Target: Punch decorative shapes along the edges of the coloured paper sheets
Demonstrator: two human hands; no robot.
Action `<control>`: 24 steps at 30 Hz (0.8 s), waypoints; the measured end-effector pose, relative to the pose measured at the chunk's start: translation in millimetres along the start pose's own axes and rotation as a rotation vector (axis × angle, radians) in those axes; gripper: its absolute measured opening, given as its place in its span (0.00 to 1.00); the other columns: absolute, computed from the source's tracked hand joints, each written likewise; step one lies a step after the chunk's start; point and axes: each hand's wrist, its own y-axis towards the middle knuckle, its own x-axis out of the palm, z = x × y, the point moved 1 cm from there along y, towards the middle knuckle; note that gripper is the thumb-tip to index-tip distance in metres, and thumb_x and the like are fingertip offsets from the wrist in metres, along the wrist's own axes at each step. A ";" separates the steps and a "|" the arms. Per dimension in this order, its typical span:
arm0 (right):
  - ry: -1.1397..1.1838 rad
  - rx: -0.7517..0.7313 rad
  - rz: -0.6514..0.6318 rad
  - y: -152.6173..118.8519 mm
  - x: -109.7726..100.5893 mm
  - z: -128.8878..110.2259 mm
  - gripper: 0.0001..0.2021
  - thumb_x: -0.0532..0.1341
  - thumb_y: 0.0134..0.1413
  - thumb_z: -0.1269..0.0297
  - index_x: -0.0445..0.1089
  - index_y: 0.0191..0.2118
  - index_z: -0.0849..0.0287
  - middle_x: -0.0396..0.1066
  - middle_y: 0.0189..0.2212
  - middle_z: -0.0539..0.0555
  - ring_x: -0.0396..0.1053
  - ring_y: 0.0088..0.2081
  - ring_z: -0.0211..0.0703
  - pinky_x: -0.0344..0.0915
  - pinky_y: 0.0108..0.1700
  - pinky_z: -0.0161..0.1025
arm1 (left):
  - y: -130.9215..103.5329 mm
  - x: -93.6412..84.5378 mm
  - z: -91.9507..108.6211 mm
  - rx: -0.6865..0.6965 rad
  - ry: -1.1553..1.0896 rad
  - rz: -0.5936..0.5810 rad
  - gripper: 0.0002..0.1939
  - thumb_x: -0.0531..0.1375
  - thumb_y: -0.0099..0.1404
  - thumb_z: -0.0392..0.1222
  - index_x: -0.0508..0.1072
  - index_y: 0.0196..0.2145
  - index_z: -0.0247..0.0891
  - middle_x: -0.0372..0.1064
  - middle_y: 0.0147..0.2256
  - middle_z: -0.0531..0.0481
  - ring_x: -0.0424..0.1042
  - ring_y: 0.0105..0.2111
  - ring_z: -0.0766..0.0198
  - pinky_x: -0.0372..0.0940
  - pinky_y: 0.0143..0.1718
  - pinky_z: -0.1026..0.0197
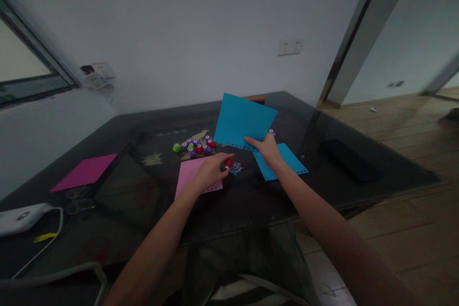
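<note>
My left hand [210,172] is closed around a small red craft punch [228,162], low over the table. Beside it lies a little pile of blue and pink paper bits [236,168]. Pinched in my right hand [266,148] is a blue paper sheet [244,119], tilted up, with a row of small holes along its lower edge. A second blue sheet [287,160], also holed at its edge, lies beneath that hand. Partly under my left hand and forearm is a pink sheet [186,177] with holes along its near edge.
Several purple, green and red punches [193,147] stand grouped behind my left hand; another purple punch [271,132] is behind the right. A magenta sheet [86,172], a white power strip [25,219] with a cable, and a dark flat object [349,158] lie on the dark table [229,210].
</note>
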 end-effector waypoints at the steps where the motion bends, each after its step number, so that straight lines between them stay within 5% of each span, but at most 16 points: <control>1: 0.007 0.002 0.000 0.0 0.2 0.2 0.27 0.69 0.35 0.58 0.68 0.46 0.61 0.70 0.46 0.60 0.69 0.46 0.52 0.65 0.51 0.48 | -0.2 -0.1 -0.6 0.024 0.048 -0.020 0.27 0.56 0.52 0.28 0.66 0.52 0.40 0.68 0.47 0.47 0.68 0.45 0.59 0.61 0.49 0.56; 12: -0.026 0.000 0.019 -5.7 2.2 -7.2 0.25 0.68 0.38 0.59 0.69 0.45 0.63 0.70 0.46 0.61 0.69 0.46 0.51 0.65 0.51 0.47 | 1.1 -0.5 -5.0 0.096 0.051 -0.006 0.29 0.52 0.54 0.24 0.62 0.54 0.39 0.64 0.52 0.46 0.64 0.50 0.61 0.59 0.52 0.55; 24: -0.067 0.022 0.041 -0.7 -2.5 9.7 0.28 0.67 0.38 0.55 0.67 0.48 0.61 0.70 0.47 0.60 0.68 0.48 0.52 0.62 0.52 0.49 | 2.6 2.1 -8.0 -0.008 -0.111 0.074 0.23 0.54 0.53 0.26 0.66 0.47 0.39 0.68 0.46 0.47 0.67 0.45 0.61 0.62 0.48 0.56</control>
